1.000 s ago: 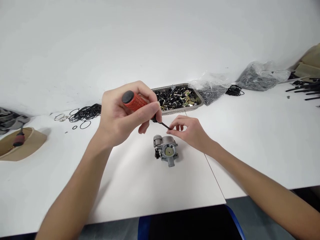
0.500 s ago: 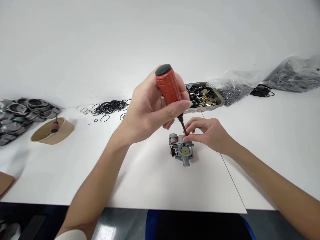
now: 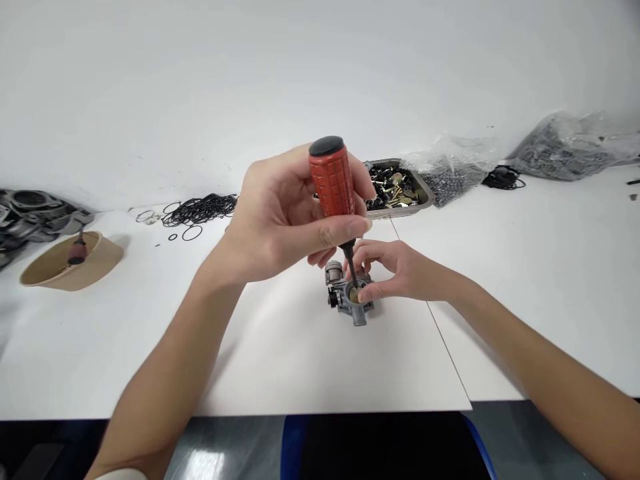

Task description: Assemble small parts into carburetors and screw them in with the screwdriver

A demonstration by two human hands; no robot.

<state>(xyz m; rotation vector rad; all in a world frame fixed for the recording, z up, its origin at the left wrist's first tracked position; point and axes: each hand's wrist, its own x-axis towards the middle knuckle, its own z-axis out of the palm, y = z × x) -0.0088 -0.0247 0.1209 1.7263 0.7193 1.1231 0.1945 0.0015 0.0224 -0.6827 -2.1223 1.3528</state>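
Observation:
A small grey metal carburetor body (image 3: 345,300) with a brass disc inside sits on the white table (image 3: 300,360), near the middle. My left hand (image 3: 280,213) grips a screwdriver (image 3: 332,180) with a red ribbed handle and black cap, held nearly upright. Its dark shaft points down into the carburetor's round opening. My right hand (image 3: 400,270) rests on the table at the carburetor's right side, thumb and fingers pinching its edge.
A metal tray (image 3: 423,193) of small black and brass parts stands behind, with clear bags of dark parts (image 3: 565,150) to its right. Black O-rings (image 3: 197,210) lie at the back left. A tan bowl (image 3: 95,263) and grey castings (image 3: 30,210) sit far left.
My left hand swung the screwdriver from slanted to upright and lowered its tip into the carburetor. My right hand moved from the tip to gripping the carburetor's side.

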